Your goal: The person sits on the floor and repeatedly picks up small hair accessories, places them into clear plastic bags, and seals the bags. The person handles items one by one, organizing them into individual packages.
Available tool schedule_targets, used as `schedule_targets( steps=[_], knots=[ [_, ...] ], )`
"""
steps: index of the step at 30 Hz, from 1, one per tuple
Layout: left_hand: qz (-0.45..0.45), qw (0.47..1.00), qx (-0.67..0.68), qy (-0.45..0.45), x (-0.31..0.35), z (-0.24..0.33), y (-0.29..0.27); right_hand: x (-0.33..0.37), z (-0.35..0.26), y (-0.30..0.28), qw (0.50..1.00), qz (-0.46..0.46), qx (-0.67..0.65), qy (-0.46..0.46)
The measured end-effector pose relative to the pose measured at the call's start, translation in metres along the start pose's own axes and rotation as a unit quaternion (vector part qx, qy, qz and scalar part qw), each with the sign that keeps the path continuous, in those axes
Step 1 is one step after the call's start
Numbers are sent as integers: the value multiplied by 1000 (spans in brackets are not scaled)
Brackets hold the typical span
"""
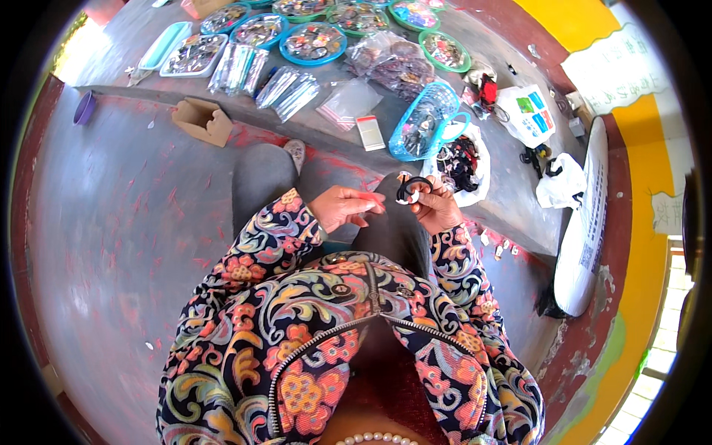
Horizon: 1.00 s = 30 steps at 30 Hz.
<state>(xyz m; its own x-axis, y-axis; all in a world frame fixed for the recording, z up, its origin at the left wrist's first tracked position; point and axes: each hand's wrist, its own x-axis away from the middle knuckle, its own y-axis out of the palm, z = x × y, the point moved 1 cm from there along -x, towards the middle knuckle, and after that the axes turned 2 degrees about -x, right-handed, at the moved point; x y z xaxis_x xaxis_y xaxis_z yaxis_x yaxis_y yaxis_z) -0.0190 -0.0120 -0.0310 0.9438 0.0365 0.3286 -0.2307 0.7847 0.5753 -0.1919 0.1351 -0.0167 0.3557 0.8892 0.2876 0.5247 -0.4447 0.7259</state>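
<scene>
Above my lap, my right hand (437, 205) pinches a black hair tie (424, 180) with a small white and dark ornament on it. My left hand (345, 208) is a short way to its left, with fingers stretched toward the hair tie and apart from it; nothing shows in them. Just beyond my right hand, a white plastic bag (480, 178) lies open with many black and some red hair ties (458, 162) inside. A blue mesh basket (415, 122) holding small packed items tilts beside that bag.
On the raised ledge ahead are several round baskets (343, 50) of small goods, packed clear bags (288, 93), empty zip bags (348, 104) and a small white-and-red box (369, 133). A cardboard box (202, 121) sits at the ledge's edge. White bags (560, 182) and a long white sack (582, 245) lie right.
</scene>
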Motion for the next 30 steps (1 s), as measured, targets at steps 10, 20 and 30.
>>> schedule_targets(
  steps=[10, 20, 30],
  knots=[
    [24, 995, 2, 95, 16, 1, -7, -3, 32, 35, 993, -59, 31, 95],
    [32, 990, -97, 98, 10, -7, -15, -4, 45, 44, 977, 43, 208, 0],
    [2, 989, -115, 96, 11, -6, -13, -7, 51, 38, 939, 14, 338, -61]
  ],
)
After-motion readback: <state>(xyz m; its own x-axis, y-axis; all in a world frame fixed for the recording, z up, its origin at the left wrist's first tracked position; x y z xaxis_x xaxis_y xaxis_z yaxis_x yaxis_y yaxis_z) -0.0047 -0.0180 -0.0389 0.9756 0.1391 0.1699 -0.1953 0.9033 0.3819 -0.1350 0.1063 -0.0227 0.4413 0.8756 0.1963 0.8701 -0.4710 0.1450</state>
